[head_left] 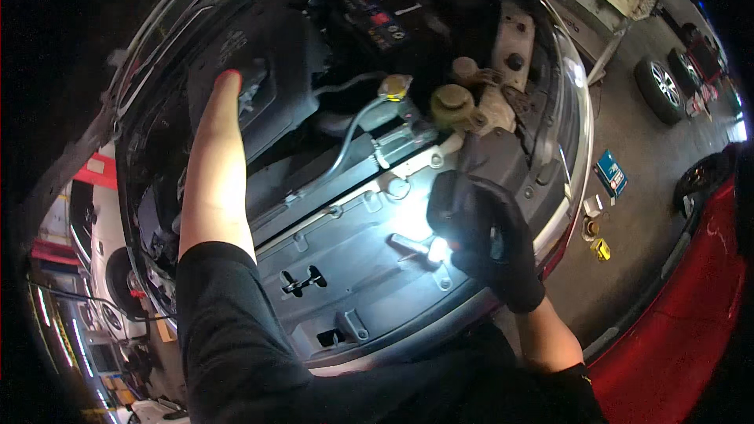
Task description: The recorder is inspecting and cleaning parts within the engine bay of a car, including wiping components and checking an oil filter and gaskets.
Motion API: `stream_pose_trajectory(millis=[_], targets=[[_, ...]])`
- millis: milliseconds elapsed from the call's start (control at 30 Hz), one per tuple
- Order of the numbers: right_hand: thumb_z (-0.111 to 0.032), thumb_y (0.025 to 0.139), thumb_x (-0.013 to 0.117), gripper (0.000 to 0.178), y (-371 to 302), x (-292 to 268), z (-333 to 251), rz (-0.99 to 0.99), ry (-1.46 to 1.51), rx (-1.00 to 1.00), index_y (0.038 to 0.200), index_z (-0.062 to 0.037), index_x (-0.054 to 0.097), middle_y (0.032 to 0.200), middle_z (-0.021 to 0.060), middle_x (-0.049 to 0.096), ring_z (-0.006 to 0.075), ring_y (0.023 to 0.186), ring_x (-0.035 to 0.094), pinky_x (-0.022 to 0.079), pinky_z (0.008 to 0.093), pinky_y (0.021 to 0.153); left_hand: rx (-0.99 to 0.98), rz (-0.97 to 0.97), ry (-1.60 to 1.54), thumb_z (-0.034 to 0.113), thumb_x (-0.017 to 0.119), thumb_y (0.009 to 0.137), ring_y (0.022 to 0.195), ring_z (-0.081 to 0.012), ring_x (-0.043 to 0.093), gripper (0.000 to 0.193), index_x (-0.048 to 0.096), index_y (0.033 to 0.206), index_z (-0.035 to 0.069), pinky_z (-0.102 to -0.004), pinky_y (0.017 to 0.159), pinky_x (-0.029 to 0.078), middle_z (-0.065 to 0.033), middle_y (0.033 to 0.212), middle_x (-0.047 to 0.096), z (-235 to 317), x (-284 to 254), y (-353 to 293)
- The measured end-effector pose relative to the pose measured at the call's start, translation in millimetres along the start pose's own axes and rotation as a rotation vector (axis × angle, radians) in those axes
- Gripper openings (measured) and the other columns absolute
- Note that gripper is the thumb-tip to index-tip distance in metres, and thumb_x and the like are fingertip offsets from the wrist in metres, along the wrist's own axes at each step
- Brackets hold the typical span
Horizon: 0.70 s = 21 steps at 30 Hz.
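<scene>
Torch (437, 250) blazing above the front panel (345, 239), our right hand (488, 234) clamped around it, we'd best aim it steadily toward our left hand (250, 89), whose grip we cannot tell.

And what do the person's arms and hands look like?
The right hand wears a black glove. The left sleeve is black and stops partway, leaving the left forearm bare; the right sleeve is black with a tiny yellow mark. The left hand is too dark to make out.
</scene>
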State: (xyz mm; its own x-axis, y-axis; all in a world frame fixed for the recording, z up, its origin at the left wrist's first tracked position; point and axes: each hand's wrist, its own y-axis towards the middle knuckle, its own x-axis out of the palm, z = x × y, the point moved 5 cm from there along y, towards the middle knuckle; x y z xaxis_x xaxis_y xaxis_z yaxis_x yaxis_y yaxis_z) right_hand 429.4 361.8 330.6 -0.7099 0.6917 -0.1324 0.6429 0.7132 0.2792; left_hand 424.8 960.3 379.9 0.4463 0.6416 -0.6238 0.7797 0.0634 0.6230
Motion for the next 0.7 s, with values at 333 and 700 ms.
stream_pose_trajectory(millis=[333, 700], targets=[[-0.022, 0.072, 0.091, 0.088, 8.0, -18.3, 11.1, -0.009, 0.29, 0.018, 0.145, -0.0024, 0.045, 0.139, 0.0161, 0.053, 0.0281, 0.131, 0.052, 0.041, 0.0404, 0.111, -0.085, -0.1, -0.03, 0.038, 0.048, 0.099, 0.124, -0.035, 0.059, 0.048, 0.064, 0.132, 0.007, -0.0415, 0.104, 0.047, -0.0208, 0.137, 0.061, -77.3, 24.4, 33.6], [-0.019, 0.067, 0.092, 0.088, 13.9, -34.1, 14.9, 0.137, 0.199, 0.111, 0.142, -0.0031, 0.048, 0.133, 0.0171, 0.057, 0.0295, 0.125, 0.057, 0.045, 0.0405, 0.105, -0.262, -0.259, -0.062, 0.042, 0.045, 0.099, 0.123, -0.036, 0.06, 0.051, 0.065, 0.13, 0.006, -0.0415, 0.104, 0.047, -0.021, 0.135, 0.062, -96.4, 68.6, 40.7]])
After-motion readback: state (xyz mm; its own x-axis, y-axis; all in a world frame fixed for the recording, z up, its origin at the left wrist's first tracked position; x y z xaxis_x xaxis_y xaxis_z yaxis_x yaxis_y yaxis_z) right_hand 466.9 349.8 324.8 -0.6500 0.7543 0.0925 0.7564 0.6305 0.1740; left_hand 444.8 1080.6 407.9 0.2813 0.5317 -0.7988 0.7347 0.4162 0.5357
